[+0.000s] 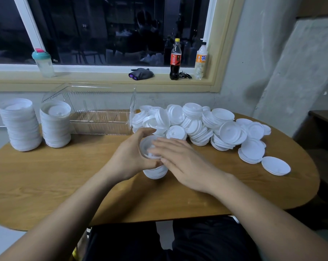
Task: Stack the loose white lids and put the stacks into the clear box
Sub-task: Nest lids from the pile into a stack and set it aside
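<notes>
Stacking step, mid-task. The left hand (130, 157) curled round a short stack (155, 173) of lids at the middle of the table (65, 176), thumb and fingers gripping its side. The right hand (180, 159) lay across the stack's top with fingers straight, apparently pressing the top lid down to seat it. The heap (202, 125) of loose lids spread from 1 to 3 o'clock of the hands, its nearest lids just beside the left fingertips. The box (99, 119) stood at 11 o'clock; two tall stacks (21, 127) stood on the table at 10 o'clock, just left of the box and outside it. Judged progress: well short of done, since a large heap lay unstacked and the tall stacks were not boxed. The next move would call for the right hand to reach toward 1 o'clock for another lid while the left steadied the stack upright.
</notes>
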`<state>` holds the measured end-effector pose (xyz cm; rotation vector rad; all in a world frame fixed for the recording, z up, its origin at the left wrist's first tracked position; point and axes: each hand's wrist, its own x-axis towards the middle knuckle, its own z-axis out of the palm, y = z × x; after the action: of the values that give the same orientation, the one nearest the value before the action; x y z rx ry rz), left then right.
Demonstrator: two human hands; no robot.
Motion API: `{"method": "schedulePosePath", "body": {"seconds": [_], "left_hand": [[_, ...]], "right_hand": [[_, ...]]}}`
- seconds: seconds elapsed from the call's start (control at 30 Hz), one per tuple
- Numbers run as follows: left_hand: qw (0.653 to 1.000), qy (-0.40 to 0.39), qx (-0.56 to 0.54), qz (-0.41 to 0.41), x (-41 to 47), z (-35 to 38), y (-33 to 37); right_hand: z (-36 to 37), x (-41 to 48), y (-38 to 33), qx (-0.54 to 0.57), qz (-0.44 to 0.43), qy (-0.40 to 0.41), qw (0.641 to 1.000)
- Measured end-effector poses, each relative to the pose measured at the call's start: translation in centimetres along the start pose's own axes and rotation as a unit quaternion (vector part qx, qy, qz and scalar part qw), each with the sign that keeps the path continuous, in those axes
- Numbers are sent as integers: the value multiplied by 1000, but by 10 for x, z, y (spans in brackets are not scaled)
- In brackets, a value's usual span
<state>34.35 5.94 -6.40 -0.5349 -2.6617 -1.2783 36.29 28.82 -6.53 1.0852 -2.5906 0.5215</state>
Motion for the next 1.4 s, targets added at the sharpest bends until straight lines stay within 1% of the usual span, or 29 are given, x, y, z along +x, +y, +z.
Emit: {"method": "schedulePosePath", "body": {"seconds": [0.1,0.23,0.33,0.43,0.53,0.63,0.77,0.93,1.03,1.13,1.4], "left_hand": [[1000,-10,28,2,1,-15,-4],[996,-19,83,6,2,-32,-6],[997,-29,73,11,2,-40,-3],[997,-46,65,18,2,-45,5],[995,-43,83,45,3,-47,21],[990,-13,102,95,10,-40,41],[984,18,110,136,29,-12,67],[983,18,81,162,55,42,93],[986,-4,58,154,69,78,100],[989,-31,53,137,86,115,98],[985,-94,110,96,119,173,92]], "right_hand": [[-1,-4,7,23,29,43,998],[-2,-13,19,-6,44,59,997],[-8,-21,23,21,71,59,996],[-15,-28,32,17,95,61,993],[-22,-38,44,19,119,70,990],[-31,-49,56,0,151,96,984],[-42,-66,79,-37,209,129,969],[-52,-95,119,-140,256,145,946],[-58,-111,137,-200,254,148,935],[-62,-124,153,-234,239,148,931],[-71,-126,180,-281,201,114,932]]}}
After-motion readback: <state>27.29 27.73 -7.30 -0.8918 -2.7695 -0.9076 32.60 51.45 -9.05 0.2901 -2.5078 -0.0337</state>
